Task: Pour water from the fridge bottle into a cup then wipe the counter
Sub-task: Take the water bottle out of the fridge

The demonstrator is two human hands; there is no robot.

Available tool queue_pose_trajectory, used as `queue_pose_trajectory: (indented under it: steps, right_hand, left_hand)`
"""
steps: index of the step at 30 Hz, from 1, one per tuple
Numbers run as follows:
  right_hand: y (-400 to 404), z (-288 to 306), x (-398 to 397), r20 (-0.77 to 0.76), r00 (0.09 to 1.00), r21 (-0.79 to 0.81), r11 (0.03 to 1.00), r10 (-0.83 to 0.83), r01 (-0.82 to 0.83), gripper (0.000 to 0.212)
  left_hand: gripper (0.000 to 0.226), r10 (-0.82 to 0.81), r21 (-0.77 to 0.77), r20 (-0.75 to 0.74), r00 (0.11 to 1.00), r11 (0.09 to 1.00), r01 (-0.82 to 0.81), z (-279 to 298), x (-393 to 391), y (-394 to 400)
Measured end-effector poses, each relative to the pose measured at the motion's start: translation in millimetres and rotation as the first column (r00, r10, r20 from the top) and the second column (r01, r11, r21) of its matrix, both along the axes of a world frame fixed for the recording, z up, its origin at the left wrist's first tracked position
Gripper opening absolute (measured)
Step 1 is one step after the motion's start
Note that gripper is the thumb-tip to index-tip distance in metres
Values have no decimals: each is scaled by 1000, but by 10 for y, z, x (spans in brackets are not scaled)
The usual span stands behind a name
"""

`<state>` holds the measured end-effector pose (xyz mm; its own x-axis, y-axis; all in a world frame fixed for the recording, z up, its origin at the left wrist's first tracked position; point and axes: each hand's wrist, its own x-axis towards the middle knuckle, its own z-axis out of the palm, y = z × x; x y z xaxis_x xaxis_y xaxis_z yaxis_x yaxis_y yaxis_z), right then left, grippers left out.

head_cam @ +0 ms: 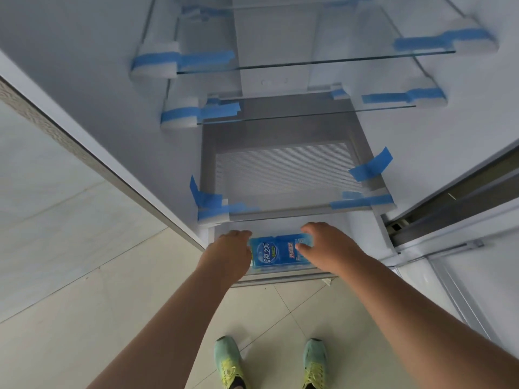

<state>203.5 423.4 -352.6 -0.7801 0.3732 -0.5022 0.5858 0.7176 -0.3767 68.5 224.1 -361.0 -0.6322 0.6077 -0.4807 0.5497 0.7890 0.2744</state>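
A water bottle with a blue label (276,251) lies on its side at the bottom of the open fridge, under the lowest shelf. My left hand (230,252) is against the bottle's left end, its fingers hidden beyond the hand's back. My right hand (325,245) curls round the bottle's right end, thumb on the label. No cup or cloth is in view.
Glass fridge shelves (309,63) with blue tape and white foam blocks hang above the bottle. The drawer cover (286,169) sits just over my hands. The fridge door (463,192) stands open at right. A tiled floor and my green shoes lie below.
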Motion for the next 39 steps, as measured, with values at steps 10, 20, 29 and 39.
queue_pose_trajectory:
  steps: [10, 20, 29, 39]
  right_hand:
    - [-75, -495, -517, 316, 941, -70, 992, 118, -101, 94]
    - [48, -425, -409, 163, 971, 39, 983, 173, -181, 81]
    - [220, -230, -36, -35, 999, -61, 998, 30, -32, 86]
    - [215, 29, 208, -150, 955, -499, 854, -254, 148, 78]
  left_hand:
    - [66, -227, -374, 60, 972, 898, 233, -454, -270, 308]
    - [81, -191, -170, 68, 979, 965, 200, -479, -282, 230]
    - [49, 145, 224, 180, 973, 957, -184, -5, -150, -86]
    - [44, 268, 595, 607, 748, 471, -651, 568, 44, -141]
